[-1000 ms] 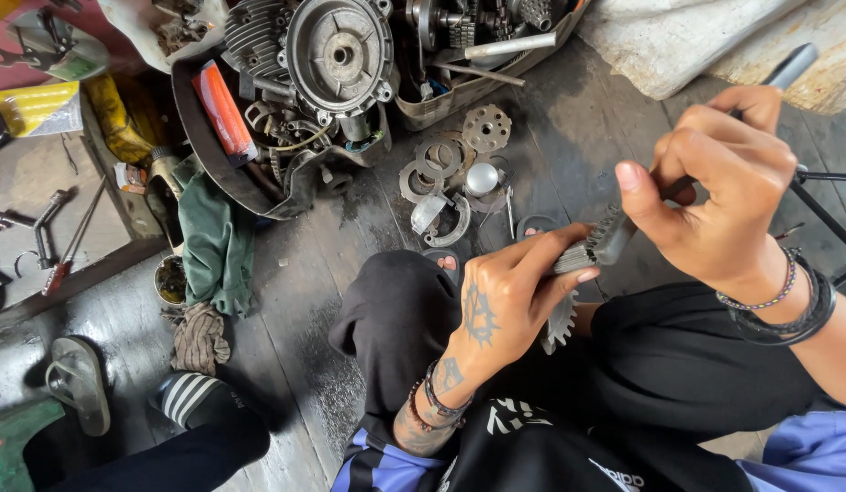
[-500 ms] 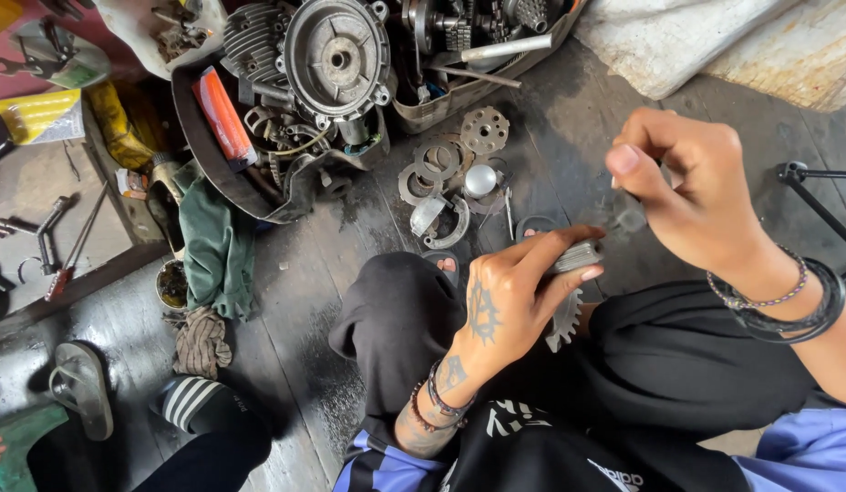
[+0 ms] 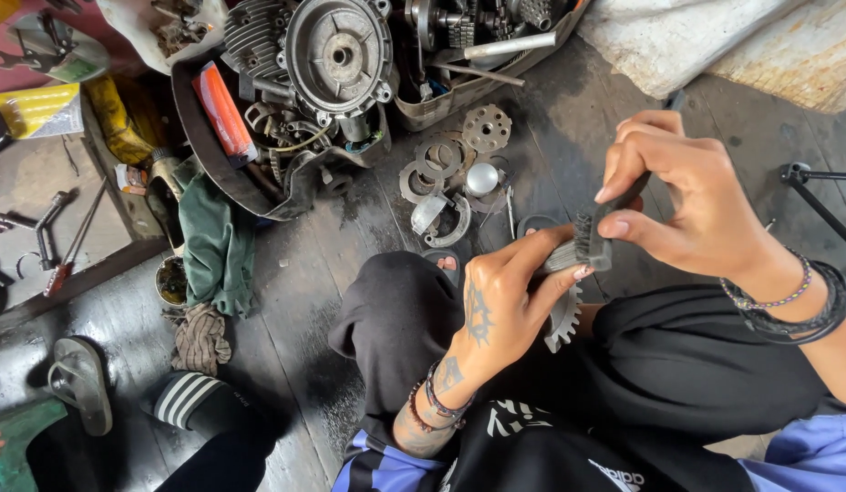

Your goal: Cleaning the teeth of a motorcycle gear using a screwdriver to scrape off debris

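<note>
My left hand (image 3: 501, 301) grips a toothed metal gear (image 3: 562, 318) over my lap, most of it hidden behind the fingers. My right hand (image 3: 692, 205) pinches a small dark brush (image 3: 591, 239), with its bristle head pressed against the part that the left hand holds. Both wrists carry bracelets. I sit on a dark, oily floor with my knees in black trousers under the hands.
Clutch plates and rings (image 3: 444, 164) lie on the floor ahead. A black tray (image 3: 197, 137) holds an engine cover (image 3: 339, 56) and other parts. A green rag (image 3: 215, 241), tools (image 3: 60, 239) and a sandal (image 3: 79, 381) lie left. A thin black stand (image 3: 820, 187) is at right.
My right hand came down and left, bringing the brush onto the gear in my left hand. The left hand stayed over my lap.
</note>
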